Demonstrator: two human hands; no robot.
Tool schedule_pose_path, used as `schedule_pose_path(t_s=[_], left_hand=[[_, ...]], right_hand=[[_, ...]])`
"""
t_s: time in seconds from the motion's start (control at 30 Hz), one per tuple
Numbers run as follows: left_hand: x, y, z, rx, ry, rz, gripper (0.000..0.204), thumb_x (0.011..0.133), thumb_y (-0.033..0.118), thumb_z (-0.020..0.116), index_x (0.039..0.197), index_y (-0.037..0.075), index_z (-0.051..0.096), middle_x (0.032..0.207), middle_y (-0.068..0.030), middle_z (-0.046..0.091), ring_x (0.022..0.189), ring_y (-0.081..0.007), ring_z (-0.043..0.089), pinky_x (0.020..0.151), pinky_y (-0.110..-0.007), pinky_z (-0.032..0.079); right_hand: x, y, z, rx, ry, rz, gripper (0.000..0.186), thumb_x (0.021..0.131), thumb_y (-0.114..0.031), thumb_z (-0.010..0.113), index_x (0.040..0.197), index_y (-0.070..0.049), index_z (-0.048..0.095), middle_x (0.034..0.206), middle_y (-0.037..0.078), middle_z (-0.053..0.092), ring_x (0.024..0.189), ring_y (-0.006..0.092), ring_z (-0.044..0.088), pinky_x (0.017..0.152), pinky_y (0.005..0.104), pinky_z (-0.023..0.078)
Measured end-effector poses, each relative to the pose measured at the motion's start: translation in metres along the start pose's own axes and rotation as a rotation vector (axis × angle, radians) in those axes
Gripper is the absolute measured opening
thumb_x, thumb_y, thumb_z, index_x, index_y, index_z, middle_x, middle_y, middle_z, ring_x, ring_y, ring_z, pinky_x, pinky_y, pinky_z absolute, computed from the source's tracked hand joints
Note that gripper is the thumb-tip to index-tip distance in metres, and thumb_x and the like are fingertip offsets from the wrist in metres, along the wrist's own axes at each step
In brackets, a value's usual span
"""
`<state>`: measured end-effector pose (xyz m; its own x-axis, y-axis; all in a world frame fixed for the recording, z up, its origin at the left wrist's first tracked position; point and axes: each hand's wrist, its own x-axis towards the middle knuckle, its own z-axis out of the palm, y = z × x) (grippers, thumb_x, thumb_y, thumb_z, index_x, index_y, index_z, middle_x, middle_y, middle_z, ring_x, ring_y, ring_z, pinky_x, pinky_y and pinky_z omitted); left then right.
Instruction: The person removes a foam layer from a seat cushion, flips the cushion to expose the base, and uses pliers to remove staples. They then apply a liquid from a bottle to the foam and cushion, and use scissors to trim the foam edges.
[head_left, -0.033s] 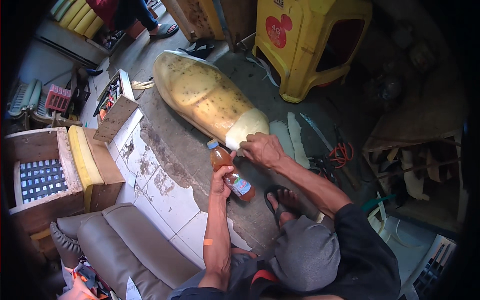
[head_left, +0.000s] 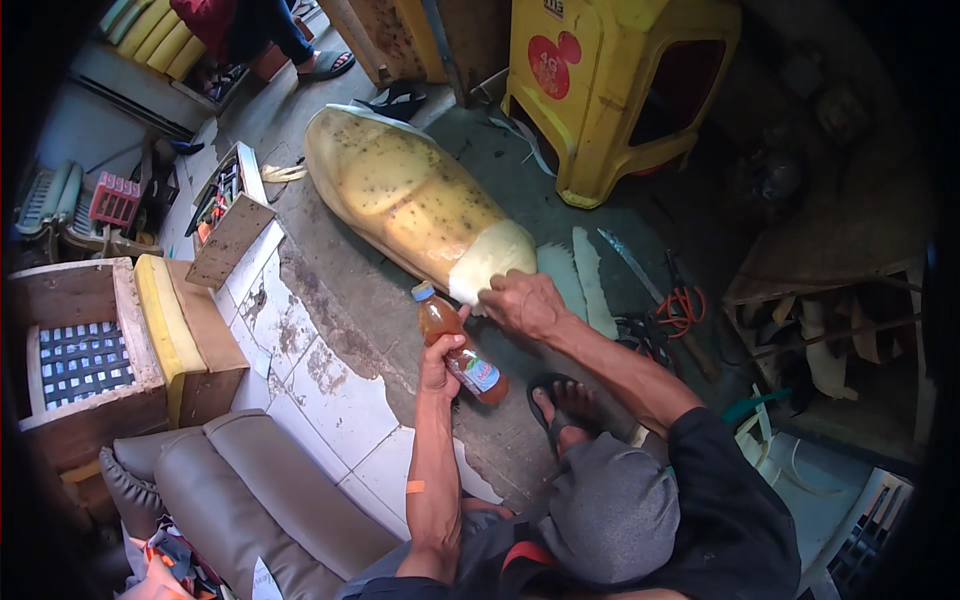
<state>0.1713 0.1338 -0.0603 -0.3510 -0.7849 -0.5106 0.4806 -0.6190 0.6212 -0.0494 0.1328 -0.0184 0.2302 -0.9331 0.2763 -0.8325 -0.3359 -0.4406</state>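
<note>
My left hand (head_left: 440,366) is wrapped round a clear plastic bottle (head_left: 437,318) of amber liquid. The bottle has a pale blue cap and a coloured label, and it leans to the upper left. On the floor ahead lies a long, curved, yellowed foam seat pad (head_left: 400,190) with dark specks. Its near end carries a cream-white foam piece (head_left: 497,250). My right hand (head_left: 525,303) is closed at the lower edge of that white piece, fingers bent and pressed together on it. The fingertips are partly hidden.
A yellow plastic stool (head_left: 590,110) stands at the back right. Right of the pad lie foam strips (head_left: 590,270), a long blade (head_left: 632,262) and orange cord (head_left: 682,312). A tool box (head_left: 232,235) and grey cushion (head_left: 260,500) are on the left. Another person's sandalled foot (head_left: 327,64) shows behind.
</note>
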Motion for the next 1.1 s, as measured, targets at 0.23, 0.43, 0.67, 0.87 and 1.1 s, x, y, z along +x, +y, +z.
schedule_pose_path(t_s=[0.23, 0.43, 0.67, 0.87, 1.1], left_hand=[[-0.006, 0.010, 0.005, 0.029, 0.020, 0.007, 0.066, 0.078, 0.004, 0.069, 0.142, -0.004, 0.052, 0.120, -0.0091, 0.067, 0.073, -0.0085, 0.058, 0.066, -0.023, 0.051], [-0.002, 0.007, 0.004, 0.062, 0.031, -0.004, 0.066, 0.077, 0.004, 0.068, 0.141, -0.001, 0.053, 0.129, -0.0103, 0.065, 0.081, -0.0092, 0.059, 0.072, -0.025, 0.052], [0.001, 0.006, -0.004, 0.131, 0.003, -0.021, 0.069, 0.076, 0.004, 0.069, 0.143, 0.001, 0.051, 0.139, -0.0102, 0.061, 0.096, -0.0109, 0.059, 0.083, -0.026, 0.050], [-0.008, 0.017, 0.017, 0.478, 0.030, 0.061, 0.060, 0.073, 0.008, 0.074, 0.131, 0.001, 0.061, 0.121, -0.0086, 0.070, 0.098, -0.0142, 0.065, 0.084, -0.029, 0.053], [-0.011, 0.023, 0.028, 1.162, 0.025, 0.166, 0.051, 0.066, 0.012, 0.081, 0.115, 0.007, 0.071, 0.096, -0.0097, 0.076, 0.089, -0.0181, 0.073, 0.081, -0.033, 0.056]], right_hand=[[-0.028, 0.008, 0.003, 0.023, 0.032, 0.278, 0.013, 0.085, -0.022, 0.069, 0.080, -0.011, 0.072, 0.078, 0.008, 0.066, 0.081, 0.0296, 0.070, 0.065, 0.0441, 0.056], [-0.053, -0.007, 0.020, 0.268, 0.231, 0.401, 0.010, 0.088, -0.022, 0.069, 0.086, -0.012, 0.072, 0.078, 0.009, 0.065, 0.074, 0.0307, 0.068, 0.064, 0.0451, 0.055], [-0.055, -0.004, 0.016, 0.413, 0.333, 0.681, 0.018, 0.091, -0.027, 0.068, 0.090, -0.011, 0.076, 0.084, 0.013, 0.069, 0.076, 0.0342, 0.069, 0.066, 0.0437, 0.054], [-0.077, -0.008, 0.020, 0.699, 0.083, 0.592, 0.027, 0.092, -0.028, 0.070, 0.104, -0.005, 0.079, 0.077, 0.008, 0.068, 0.068, 0.0228, 0.066, 0.060, 0.0350, 0.051], [-0.028, -0.004, -0.041, 1.060, 0.039, 0.953, 0.033, 0.093, -0.032, 0.072, 0.105, -0.002, 0.080, 0.068, -0.001, 0.063, 0.062, 0.0074, 0.054, 0.056, 0.0262, 0.043]])
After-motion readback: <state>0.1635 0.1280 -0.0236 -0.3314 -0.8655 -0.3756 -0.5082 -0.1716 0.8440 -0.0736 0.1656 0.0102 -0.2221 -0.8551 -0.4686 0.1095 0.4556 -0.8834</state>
